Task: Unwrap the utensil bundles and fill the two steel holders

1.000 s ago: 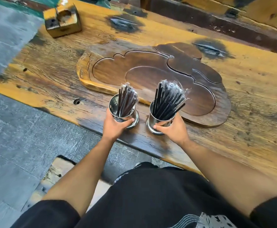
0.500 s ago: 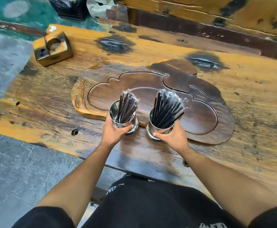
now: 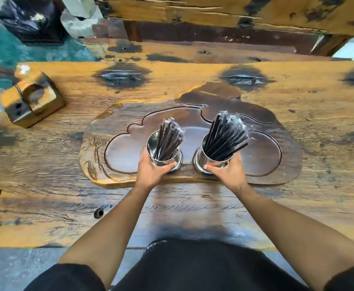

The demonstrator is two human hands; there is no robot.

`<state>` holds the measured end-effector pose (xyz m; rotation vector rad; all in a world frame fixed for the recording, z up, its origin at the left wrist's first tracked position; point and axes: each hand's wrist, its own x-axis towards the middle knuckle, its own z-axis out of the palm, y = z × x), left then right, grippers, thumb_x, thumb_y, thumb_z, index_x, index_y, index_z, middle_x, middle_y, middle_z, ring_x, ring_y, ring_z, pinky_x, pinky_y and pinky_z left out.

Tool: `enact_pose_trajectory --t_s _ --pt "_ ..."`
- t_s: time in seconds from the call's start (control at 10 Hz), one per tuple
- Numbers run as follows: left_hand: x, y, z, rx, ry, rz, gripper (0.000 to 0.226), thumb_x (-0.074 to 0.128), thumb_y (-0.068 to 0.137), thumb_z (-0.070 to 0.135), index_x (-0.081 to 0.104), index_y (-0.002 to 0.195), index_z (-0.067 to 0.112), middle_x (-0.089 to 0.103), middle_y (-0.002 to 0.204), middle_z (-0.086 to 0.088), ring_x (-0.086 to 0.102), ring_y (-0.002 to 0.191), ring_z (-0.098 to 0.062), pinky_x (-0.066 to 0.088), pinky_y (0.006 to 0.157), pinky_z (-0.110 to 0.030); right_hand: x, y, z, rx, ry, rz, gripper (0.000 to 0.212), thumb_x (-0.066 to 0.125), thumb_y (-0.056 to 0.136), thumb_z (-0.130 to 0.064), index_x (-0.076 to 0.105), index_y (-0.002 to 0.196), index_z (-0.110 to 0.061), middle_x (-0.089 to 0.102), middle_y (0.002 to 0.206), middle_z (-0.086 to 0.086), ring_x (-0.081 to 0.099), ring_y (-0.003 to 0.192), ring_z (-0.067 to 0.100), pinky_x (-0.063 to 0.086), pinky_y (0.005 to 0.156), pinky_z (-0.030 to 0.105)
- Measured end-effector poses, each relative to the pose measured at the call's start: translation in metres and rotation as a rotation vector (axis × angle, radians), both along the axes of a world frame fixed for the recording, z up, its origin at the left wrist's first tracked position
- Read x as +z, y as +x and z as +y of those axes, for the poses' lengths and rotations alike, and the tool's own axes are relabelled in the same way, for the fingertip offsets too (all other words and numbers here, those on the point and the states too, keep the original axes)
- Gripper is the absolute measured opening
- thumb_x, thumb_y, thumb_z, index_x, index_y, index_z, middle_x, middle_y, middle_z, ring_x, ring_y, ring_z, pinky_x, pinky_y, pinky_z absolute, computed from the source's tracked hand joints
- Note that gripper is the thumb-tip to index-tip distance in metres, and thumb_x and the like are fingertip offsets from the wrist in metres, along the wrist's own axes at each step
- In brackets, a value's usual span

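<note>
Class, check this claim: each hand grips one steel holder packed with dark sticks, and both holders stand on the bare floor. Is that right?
Not quite. In the head view the left hand and right hand do grip the left holder and right holder, but these stand on the carved wooden tray on the table, not the floor.

Shiny silver holders carry black utensils; the dark brown tray lies on an orange-yellow, black-blotched bench.
</note>
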<state>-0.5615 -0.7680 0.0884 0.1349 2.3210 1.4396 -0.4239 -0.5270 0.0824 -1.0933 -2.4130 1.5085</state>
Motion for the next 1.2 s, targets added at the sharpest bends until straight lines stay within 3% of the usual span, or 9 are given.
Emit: enact_pose_trajectory --t_s 0.2,0.4,0.5,0.8,0.9,1.0,1.1,1.2 --pt "-0.005 -0.022 0.027 -0.027 0.003 -0.028 0.091 0.100 0.056 0.035 0.047 0.130 0.033 0.065 0.128 0.005 0.062 0.121 -0.008 0.046 0.107 -0.023 -0.015 -0.022 0.023 -0.012 -0.021 -0.046 0.089 0.096 0.046 -0.060 0.060 0.121 -0.028 0.068 0.116 -0.009 0.067 0.108 0.006 0.055 0.099 0.034" --pt "-0.020 -0.035 0.044 -0.012 -0.057 -0.051 0.096 0.099 0.053 0.043 0.047 0.133 0.028 0.066 0.127 0.006 0.064 0.120 -0.009 0.050 0.109 -0.034 -0.032 -0.044 0.036 0.065 0.006 -0.110 0.089 0.093 0.048 -0.066 0.062 0.122 -0.026 0.069 0.114 -0.015 0.067 0.107 -0.001 0.055 0.098 0.029" --pt "-0.020 -0.040 0.045 -0.035 -0.068 -0.023 0.102 0.098 0.052 0.049 0.045 0.136 0.027 0.065 0.129 0.005 0.063 0.122 -0.009 0.050 0.110 -0.036 -0.020 -0.051 0.036 0.054 0.001 -0.082 0.081 0.096 0.052 -0.051 0.063 0.120 -0.022 0.067 0.108 -0.020 0.064 0.102 -0.010 0.053 0.098 0.021" --pt "-0.032 -0.045 0.046 -0.044 -0.160 0.003 0.114 0.095 0.049 0.061 0.041 0.142 0.022 0.059 0.134 0.001 0.058 0.127 -0.012 0.047 0.113 -0.038 -0.025 -0.055 0.038 0.024 -0.025 -0.130 0.098 0.093 0.047 -0.062 0.052 0.128 -0.025 0.066 0.121 -0.009 0.064 0.112 0.006 0.053 0.104 0.032" --pt "-0.031 -0.044 0.046 -0.067 -0.178 0.002 0.113 0.097 0.051 0.053 0.042 0.144 0.020 0.054 0.134 0.000 0.053 0.126 -0.011 0.044 0.113 -0.030 -0.027 -0.054 0.038 0.025 -0.035 -0.130 0.101 0.095 0.049 -0.055 0.047 0.133 -0.024 0.059 0.127 -0.006 0.060 0.117 0.011 0.048 0.108 0.030" --pt "-0.030 -0.039 0.043 -0.096 -0.222 0.002 0.110 0.098 0.055 0.046 0.042 0.146 0.020 0.049 0.131 0.000 0.047 0.122 -0.007 0.039 0.111 -0.025 -0.027 -0.046 0.035 0.058 -0.015 -0.168 0.095 0.097 0.058 -0.043 0.045 0.135 -0.021 0.051 0.130 -0.003 0.055 0.120 0.014 0.045 0.110 0.032" --pt "-0.036 -0.032 0.034 -0.077 -0.232 -0.017 0.099 0.094 0.058 0.048 0.047 0.141 0.022 0.054 0.128 -0.001 0.055 0.118 -0.012 0.047 0.111 -0.033 -0.030 -0.030 0.029 0.097 0.033 -0.263 0.076 0.083 0.082 -0.028 0.043 0.145 -0.013 0.045 0.138 0.005 0.054 0.126 0.022 0.040 0.116 0.037" --pt "-0.039 -0.020 0.025 -0.047 -0.230 -0.042 0.089 0.092 0.068 0.039 0.047 0.142 0.017 0.057 0.130 -0.005 0.061 0.117 -0.019 0.050 0.108 -0.038 -0.028 -0.013 0.023 0.134 0.057 -0.353 0.058 0.069 0.093 -0.020 0.047 0.145 -0.007 0.044 0.140 0.010 0.056 0.126 0.025 0.034 0.118 0.031"
